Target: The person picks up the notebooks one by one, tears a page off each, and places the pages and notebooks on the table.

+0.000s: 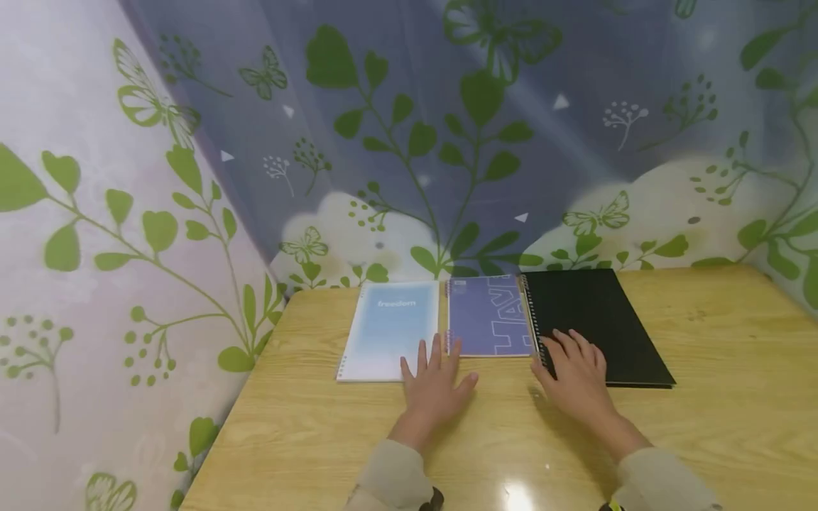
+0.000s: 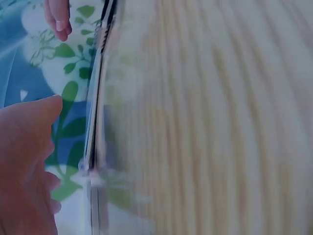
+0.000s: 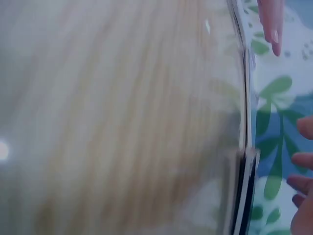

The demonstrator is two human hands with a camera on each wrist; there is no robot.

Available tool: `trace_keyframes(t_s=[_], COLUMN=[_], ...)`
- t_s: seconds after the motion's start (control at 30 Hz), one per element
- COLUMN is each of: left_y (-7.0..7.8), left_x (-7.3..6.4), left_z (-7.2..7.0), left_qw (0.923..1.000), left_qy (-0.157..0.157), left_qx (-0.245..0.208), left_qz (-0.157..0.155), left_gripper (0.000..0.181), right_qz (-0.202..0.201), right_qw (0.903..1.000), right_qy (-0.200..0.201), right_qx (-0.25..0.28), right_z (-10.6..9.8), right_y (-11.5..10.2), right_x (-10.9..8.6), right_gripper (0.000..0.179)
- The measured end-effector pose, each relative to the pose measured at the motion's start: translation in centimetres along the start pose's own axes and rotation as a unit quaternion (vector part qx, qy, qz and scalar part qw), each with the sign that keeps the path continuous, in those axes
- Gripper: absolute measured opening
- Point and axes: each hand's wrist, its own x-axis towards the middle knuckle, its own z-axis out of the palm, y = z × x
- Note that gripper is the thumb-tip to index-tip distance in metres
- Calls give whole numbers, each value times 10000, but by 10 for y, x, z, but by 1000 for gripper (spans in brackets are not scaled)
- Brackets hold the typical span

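Observation:
Three spiral notebooks lie side by side on the table. At the left is a light-blue notebook (image 1: pixel 383 326) with "freedom" on its cover. A smaller purple notebook (image 1: pixel 479 319) with large outlined letters lies in the middle, and a large black notebook (image 1: pixel 594 305) is at the right. My left hand (image 1: pixel 436 387) has its fingers spread over the light-blue notebook's lower right corner, thumb apart. Over the black notebook's lower left corner is my right hand (image 1: pixel 578 376), fingers slightly bent. Both wrist views show a gap between the hands and the notebooks' edges. Neither hand holds anything.
The wooden table (image 1: pixel 275 433) extends in front of and to both sides of the notebooks. A patterned curtain (image 1: pixel 396 142) with leaves and butterflies hangs close behind the table's back edge, and a similar patterned covering (image 1: pixel 96 319) stands along the left.

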Motion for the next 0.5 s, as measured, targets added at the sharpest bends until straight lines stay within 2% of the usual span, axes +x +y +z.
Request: trace_keyframes(t_s=[0.1,0.17,0.23,0.33,0.4,0.47,0.5], left_y=[-15,-31,-49,-79,-97,-113,-120], left_x=[-3,-3,-4,-2,-1,-1,-1], left_z=[-4,-9,-17,-31,-39,-44,-46], left_qw=[9991,9969,9934,9882,9846,9805,9783], left_qy=[211,421,587,623,523,450,418], left_qx=[-286,-476,-627,-716,-769,-925,-1006], left_qz=[-220,-460,-763,-1205,-1482,-1677,-1764], left_gripper=[62,61,61,61,61,61,61], right_qz=[-301,-417,-376,74,495,846,970], right_qw=[9982,9952,9878,9669,9477,9354,9329], right_qy=[226,7,-460,-1191,-1516,-1605,-1569], right_qx=[469,883,1437,2255,2764,3036,3094], right_z=[6,11,17,29,36,44,47], right_y=[-14,-25,-37,-56,-70,-82,-88], right_x=[5,10,14,20,23,25,26], right_gripper=[35,31,32,36,38,39,39])
